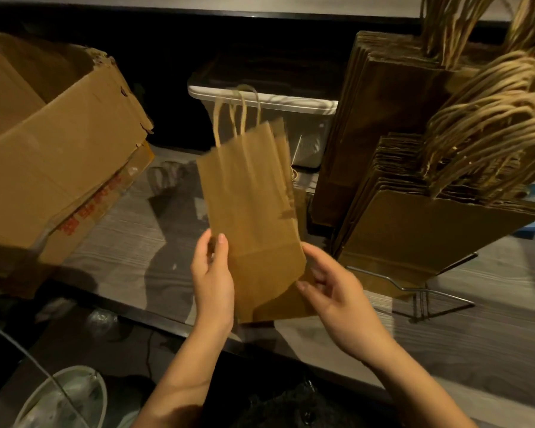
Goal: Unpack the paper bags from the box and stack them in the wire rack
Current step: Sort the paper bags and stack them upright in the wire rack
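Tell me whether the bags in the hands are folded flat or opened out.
Folded flat: the held paper bags show as thin overlapping sheets with bottom flaps creased up, pinched between left hand and right hand.

The only writing I can see is some red print (90, 208) on the big cardboard box (59, 156) at the left. It runs in a slanted line along a low flap of the box, close to the bottom edge. The marks are too blurry for me to read. I cannot tell what they say, or even if they are letters or numbers.
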Available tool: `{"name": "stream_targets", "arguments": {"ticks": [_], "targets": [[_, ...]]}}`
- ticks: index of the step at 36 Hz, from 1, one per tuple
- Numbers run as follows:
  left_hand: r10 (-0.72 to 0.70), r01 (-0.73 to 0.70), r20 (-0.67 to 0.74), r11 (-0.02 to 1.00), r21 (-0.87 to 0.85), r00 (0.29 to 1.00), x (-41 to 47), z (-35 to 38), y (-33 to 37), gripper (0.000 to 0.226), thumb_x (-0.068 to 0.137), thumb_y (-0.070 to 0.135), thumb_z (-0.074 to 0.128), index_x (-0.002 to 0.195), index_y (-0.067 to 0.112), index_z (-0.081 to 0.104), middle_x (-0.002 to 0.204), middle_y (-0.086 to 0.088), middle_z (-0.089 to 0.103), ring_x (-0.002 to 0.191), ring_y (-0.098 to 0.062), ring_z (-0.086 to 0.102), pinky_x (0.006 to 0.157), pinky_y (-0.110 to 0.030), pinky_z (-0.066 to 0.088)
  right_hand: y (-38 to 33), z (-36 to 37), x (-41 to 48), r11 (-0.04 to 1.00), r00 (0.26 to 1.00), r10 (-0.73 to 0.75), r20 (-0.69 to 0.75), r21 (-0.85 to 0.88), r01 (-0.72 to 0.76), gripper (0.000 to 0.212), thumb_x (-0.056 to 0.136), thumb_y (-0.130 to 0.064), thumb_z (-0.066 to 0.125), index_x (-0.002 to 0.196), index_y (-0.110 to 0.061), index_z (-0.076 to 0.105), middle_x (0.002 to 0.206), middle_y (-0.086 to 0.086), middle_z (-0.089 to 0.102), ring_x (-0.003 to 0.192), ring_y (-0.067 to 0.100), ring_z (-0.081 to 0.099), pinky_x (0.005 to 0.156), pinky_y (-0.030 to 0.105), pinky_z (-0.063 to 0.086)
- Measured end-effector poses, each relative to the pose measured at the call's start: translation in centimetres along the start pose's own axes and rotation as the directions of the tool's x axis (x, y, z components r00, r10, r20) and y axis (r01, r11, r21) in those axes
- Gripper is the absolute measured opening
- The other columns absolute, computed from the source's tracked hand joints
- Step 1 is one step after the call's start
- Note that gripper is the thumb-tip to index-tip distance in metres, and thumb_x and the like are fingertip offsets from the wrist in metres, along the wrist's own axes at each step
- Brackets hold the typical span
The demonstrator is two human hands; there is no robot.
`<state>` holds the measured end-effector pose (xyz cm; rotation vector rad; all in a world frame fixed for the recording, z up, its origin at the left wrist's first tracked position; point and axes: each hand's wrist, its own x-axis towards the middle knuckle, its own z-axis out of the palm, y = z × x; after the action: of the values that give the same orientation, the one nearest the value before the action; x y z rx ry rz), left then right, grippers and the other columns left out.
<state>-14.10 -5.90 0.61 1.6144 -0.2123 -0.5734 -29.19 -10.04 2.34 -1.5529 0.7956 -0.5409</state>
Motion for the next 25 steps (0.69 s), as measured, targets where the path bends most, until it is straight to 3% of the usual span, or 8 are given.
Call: {"name": "stream_targets", "arguments": {"ticks": [3,5,7,9,13,15,20,25], "targets": [[0.064,-0.063,-0.001,0.989,-0.135,0.998,-0.8,0.4,1.9,0.034,0.098,0.028,0.046,0.131,0.019,0.048,0.121,0.011,0.056,0.113,-0.006,0.053,0.092,-0.025,0.042,-1.2,-1.0,-0.5,0.992,0.983,-0.118,-0.140,-0.056,0.112,0.057,0.087,0.005,0.058,0.120,-0.041,0.049,0.102,-0.048,0.055,0.104,-0.027,0.046,0.084,0.000,0.039],[0.098,-0.092,0.020,0.975,-0.200,0.995,-1.4,0.8,3.0,0.034,0.098,0.028,0.046,0.132,0.022,0.049,0.122,0.014,0.057,0.113,-0.001,0.053,0.096,-0.024,0.042,-1.7,-1.8,-0.9,0.969,0.951,-0.223,-0.213,-0.155,0.193,0.061,0.085,0.004,0.061,0.112,-0.048,0.046,0.100,-0.053,0.052,0.104,-0.028,0.045,0.082,-0.003,0.037],[0.141,-0.123,0.054,0.959,-0.255,0.988,-2.2,1.4,4.3,0.018,0.099,0.028,0.044,0.109,0.039,0.054,0.101,0.029,0.058,0.097,0.014,0.056,0.086,-0.016,0.042,-2.0,-2.4,-1.2,0.942,0.908,-0.309,-0.283,-0.224,0.250,0.062,0.084,0.001,0.063,0.113,-0.051,0.046,0.105,-0.047,0.055,0.107,-0.019,0.051,0.086,0.003,0.041],[0.208,-0.172,0.099,0.942,-0.287,0.973,-3.1,2.1,5.4,0.021,0.100,0.025,0.042,0.090,0.042,0.050,0.083,0.036,0.058,0.083,0.021,0.055,0.076,-0.012,0.041,-2.2,-3.0,-1.5,0.905,0.851,-0.390,-0.352,-0.315,0.285,0.057,0.084,-0.006,0.063,0.120,-0.048,0.049,0.112,-0.037,0.058,0.111,-0.010,0.054,0.091,0.012,0.045],[0.331,-0.250,0.245,0.918,-0.309,0.911,-4.2,3.1,7.1,0.033,0.099,0.028,0.042,0.078,0.046,0.060,0.079,0.029,0.060,0.081,0.008,0.053,0.081,-0.021,0.040,-2.6,-4.2,-1.7,0.801,0.671,-0.564,-0.481,-0.515,0.304,0.048,0.085,-0.017,0.066,0.126,-0.033,0.046,0.119,-0.029,0.049,0.112,-0.013,0.050,0.095,0.011,0.043],[0.402,-0.304,0.313,0.898,-0.317,0.861,-4.7,3.6,7.8,0.029,0.093,0.033,0.044,0.078,0.049,0.063,0.087,0.018,0.058,0.086,-0.008,0.050,0.083,-0.032,0.040,-2.7,-4.8,-1.8,0.781,0.582,-0.607,-0.541,-0.540,0.312,0.051,0.084,-0.019,0.065,0.128,-0.033,0.043,0.119,-0.026,0.049,0.113,-0.010,0.051,0.097,0.015,0.043],[0.453,-0.308,0.429,0.878,-0.365,0.782,-6.0,5.8,8.5,0.033,0.088,0.031,0.045,0.080,0.056,0.065,0.091,0.028,0.067,0.092,0.005,0.062,0.079,-0.019,0.048,-1.5,-6.6,-1.8,0.794,0.422,-0.607,-0.673,-0.497,0.350,0.042,0.084,-0.004,0.060,0.123,-0.013,0.051,0.117,-0.005,0.055,0.110,0.020,0.057,0.094,0.038,0.049],[0.470,-0.307,0.546,0.879,-0.365,0.694,-6.9,7.6,8.5,0.019,0.092,0.026,0.044,0.099,0.035,0.059,0.100,0.020,0.067,0.094,0.006,0.061,0.076,-0.008,0.047,-0.8,-7.6,-1.7,0.856,0.396,-0.508,-0.765,-0.396,0.332,0.039,0.078,-0.016,0.063,0.111,-0.032,0.050,0.106,0.001,0.055,0.099,0.024,0.057,0.089,0.037,0.050]]}}
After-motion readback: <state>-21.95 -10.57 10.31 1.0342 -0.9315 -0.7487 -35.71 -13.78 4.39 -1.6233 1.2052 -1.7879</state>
